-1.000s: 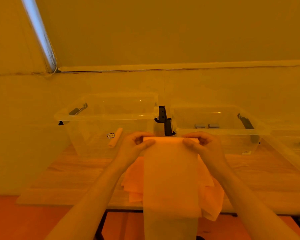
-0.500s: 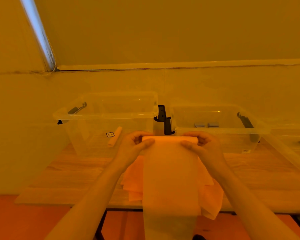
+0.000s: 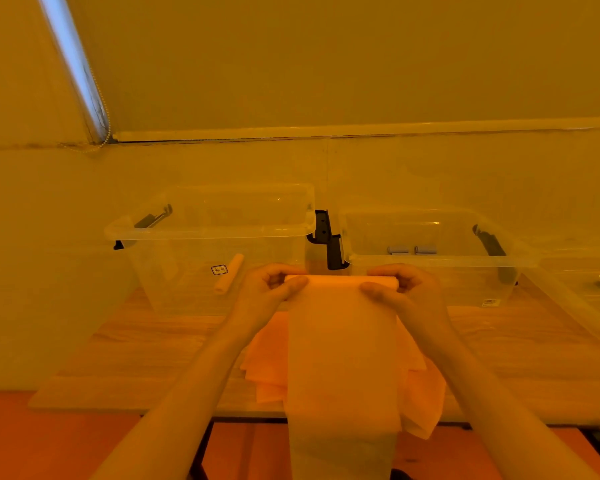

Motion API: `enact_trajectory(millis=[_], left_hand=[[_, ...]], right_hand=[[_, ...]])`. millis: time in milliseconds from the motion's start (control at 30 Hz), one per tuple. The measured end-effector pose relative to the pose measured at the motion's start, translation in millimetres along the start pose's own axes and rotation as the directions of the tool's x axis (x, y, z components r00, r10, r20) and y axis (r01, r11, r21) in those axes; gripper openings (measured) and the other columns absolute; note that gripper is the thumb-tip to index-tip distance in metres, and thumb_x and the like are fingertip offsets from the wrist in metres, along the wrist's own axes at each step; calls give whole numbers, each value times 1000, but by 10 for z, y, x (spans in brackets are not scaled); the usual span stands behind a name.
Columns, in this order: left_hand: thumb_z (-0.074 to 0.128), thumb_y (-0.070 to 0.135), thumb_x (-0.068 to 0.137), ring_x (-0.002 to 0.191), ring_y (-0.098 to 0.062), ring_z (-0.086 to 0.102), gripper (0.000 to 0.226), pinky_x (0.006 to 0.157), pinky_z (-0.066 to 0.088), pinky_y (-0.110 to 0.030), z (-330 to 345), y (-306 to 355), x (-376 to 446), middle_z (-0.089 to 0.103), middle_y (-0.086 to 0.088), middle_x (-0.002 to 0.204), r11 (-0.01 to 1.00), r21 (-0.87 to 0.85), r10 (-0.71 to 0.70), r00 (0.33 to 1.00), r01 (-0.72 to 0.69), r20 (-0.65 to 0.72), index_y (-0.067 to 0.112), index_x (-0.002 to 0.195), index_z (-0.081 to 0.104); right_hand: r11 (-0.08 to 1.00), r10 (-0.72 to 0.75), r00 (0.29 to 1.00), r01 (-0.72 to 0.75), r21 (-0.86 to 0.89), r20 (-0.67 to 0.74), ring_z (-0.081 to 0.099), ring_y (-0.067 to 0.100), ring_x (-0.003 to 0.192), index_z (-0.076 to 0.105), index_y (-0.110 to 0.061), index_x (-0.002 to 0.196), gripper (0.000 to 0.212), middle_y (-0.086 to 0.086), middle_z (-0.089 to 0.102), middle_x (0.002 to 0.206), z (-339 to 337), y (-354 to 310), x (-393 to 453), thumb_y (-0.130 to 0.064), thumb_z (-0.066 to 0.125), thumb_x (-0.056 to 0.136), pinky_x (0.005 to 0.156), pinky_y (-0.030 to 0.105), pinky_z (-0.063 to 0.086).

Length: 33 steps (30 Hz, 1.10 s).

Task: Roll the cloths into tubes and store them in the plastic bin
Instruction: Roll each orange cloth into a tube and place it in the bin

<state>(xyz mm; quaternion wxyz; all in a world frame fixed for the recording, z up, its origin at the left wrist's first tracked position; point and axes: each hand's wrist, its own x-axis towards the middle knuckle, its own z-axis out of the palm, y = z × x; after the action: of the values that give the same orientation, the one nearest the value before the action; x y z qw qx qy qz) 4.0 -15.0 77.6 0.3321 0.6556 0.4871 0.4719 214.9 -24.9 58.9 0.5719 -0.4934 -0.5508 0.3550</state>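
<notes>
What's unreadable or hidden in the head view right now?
- Label on left bin: too small to read.
- Cloth lower end: cut off by the bottom edge.
- Cloth pile: count hidden under the held cloth.
- Far-right bin: cut off by the right edge.

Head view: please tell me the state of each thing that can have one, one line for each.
Long pale cloth strip: rolled only at its top edge, the rest hangs down.
Left hand: pinches the roll's left end.
Right hand: pinches the roll's right end.
Left clear plastic bin: lid off, holds one rolled cloth tube.
Right clear plastic bin: lid off.
Orange cloth pile: unrolled, on the wooden table.
</notes>
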Motion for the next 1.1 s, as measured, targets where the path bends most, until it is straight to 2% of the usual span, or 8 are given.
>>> enact_trajectory(millis=[100, 167, 333, 433, 533, 667, 933, 1100], left_hand=[[68, 6, 80, 91, 15, 57, 20, 64, 41, 3, -17, -12, 11, 63, 8, 98, 1000, -26, -15, 1000, 16, 10, 15, 98, 67], [71, 7, 77, 94, -6, 64, 23, 66, 48, -6, -19, -50, 19, 66, 8, 100, 999, -27, -36, 999, 37, 5, 23, 92, 66], [62, 7, 86, 67, 34, 44, 18, 58, 47, -4, 10, -41, 27, 51, 22, 85, 999, -8, -33, 999, 33, -2, 12, 104, 65], [60, 8, 88, 57, 41, 32, 21, 56, 40, 3, 35, -72, 34, 53, 18, 85, 999, -33, -6, 999, 5, -41, 5, 109, 65], [64, 6, 85, 65, 39, 37, 25, 56, 29, 12, 33, -49, 27, 62, 1, 100, 1000, -16, 15, 999, -16, -46, 2, 110, 65], [70, 4, 79, 79, 10, 58, 28, 57, 26, 14, 16, -33, 32, 65, -6, 105, 1000, 8, 5, 999, -5, -36, 2, 107, 66], [63, 6, 86, 62, 37, 39, 20, 56, 34, 8, 18, -109, 59, 60, 6, 90, 999, -42, 19, 999, -20, -28, 2, 106, 65], [71, 6, 77, 85, 3, 63, 24, 65, 49, -7, 7, -161, 69, 65, 9, 98, 998, -64, -12, 1000, 12, 1, 18, 98, 67]], right_hand=[[999, -17, 1000, 15, -48, -25, 63, 8, 78, 66, -24, 87, 14, -7, 65, 90, 16, 11, 10, -19, 75, 77, 54, 17, 52], [998, -27, 999, 25, -64, -38, 63, 9, 81, 67, -25, 87, 12, -7, 65, 91, 17, 16, 17, -21, 74, 77, 58, 19, 52], [999, -15, 1000, 15, -38, 13, 63, 8, 85, 70, -22, 94, 19, -9, 65, 96, -18, 12, 18, -16, 75, 76, 60, 20, 54], [1000, -1, 999, 2, -11, 36, 64, 8, 83, 70, -20, 95, 22, -7, 66, 97, -20, 3, 20, -13, 75, 75, 58, 19, 55], [1000, -4, 1000, 4, -16, 14, 63, 8, 80, 68, -22, 90, 17, -7, 65, 93, -9, -16, 18, -14, 74, 77, 53, 15, 52], [999, -24, 1000, 24, -31, 1, 63, 7, 80, 69, -23, 87, 11, -6, 66, 92, -7, -34, 20, -19, 73, 78, 52, 14, 51], [1000, -6, 1000, 7, -16, 29, 64, 11, 87, 71, -19, 93, 19, -4, 67, 98, -29, -1, 28, -15, 76, 74, 61, 21, 55], [997, -41, 999, 42, -72, 7, 62, 7, 85, 68, -26, 87, 16, -9, 64, 94, -26, -14, 13, -18, 75, 76, 60, 19, 52]])
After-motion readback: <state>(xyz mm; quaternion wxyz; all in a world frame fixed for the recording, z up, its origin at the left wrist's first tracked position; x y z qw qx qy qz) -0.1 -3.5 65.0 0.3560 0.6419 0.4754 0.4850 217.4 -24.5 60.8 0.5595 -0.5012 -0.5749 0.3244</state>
